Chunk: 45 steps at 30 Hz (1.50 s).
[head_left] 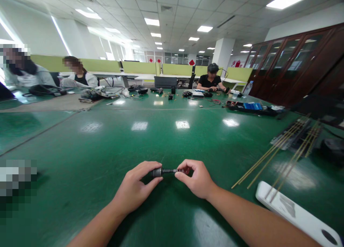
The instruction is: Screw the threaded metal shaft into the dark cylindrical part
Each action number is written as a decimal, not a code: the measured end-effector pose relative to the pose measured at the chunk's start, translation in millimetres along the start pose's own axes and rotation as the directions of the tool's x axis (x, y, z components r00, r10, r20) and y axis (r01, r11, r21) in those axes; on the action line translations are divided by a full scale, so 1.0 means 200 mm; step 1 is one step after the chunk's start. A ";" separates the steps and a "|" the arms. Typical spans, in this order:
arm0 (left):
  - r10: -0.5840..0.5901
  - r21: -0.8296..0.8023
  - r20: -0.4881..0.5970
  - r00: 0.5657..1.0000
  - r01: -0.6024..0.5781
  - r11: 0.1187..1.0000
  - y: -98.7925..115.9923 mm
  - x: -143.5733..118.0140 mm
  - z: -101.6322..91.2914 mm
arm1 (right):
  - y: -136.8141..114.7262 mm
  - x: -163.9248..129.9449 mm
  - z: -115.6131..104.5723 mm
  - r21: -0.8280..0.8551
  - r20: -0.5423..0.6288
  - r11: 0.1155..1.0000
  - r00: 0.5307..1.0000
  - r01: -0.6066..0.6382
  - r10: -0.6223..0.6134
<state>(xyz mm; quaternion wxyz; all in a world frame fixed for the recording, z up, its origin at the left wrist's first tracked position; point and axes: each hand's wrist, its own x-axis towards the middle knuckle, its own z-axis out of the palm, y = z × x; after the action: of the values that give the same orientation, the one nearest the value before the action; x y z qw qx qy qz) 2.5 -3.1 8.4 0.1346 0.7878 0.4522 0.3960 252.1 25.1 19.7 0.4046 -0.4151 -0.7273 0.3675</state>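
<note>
My left hand (135,186) grips the thick dark end of a small black cylindrical part (163,172), held just above the green table (161,132). My right hand (195,177) pinches the thin end of the same part between thumb and fingers. Both hands sit close together near the front middle of the table, and the fingers hide the part's ends.
Several thin brass rods (279,152) lie at the right, their tips on a white flat device (295,214). Dark parts (295,134) lie beyond them. Three people sit at the far side among tools, cables and a blue box (252,106). Brown cabinets (295,64) line the right wall.
</note>
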 end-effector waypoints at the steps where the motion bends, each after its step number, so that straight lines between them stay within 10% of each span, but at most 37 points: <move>1: 0.000 -0.001 0.001 1.000 0.000 1.000 0.00 0.00 0.00 | 0.00 0.00 0.00 0.001 -0.001 1.000 1.000 0.000 0.000; 30: -0.114 -0.020 -0.022 0.993 0.114 0.993 -0.02 0.01 -0.02 | 0.02 0.01 -0.01 0.082 -0.057 0.997 0.998 0.000 0.005; 40: -0.511 -0.457 -0.130 0.850 0.406 0.791 -0.03 0.06 -0.08 | 0.10 0.08 -0.03 0.538 -0.175 0.839 0.962 -0.086 0.210; 45: -0.592 -0.536 -0.125 0.797 0.448 0.716 -0.05 -0.07 -0.33 | 0.11 0.07 -0.02 0.527 -0.135 0.846 0.974 -0.083 0.180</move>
<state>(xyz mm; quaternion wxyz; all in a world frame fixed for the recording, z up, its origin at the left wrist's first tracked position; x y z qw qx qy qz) -55.9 -19.4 38.3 0.3654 0.5014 0.5587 0.5504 258.6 46.4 6.0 0.5387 -0.3710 -0.5318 0.5379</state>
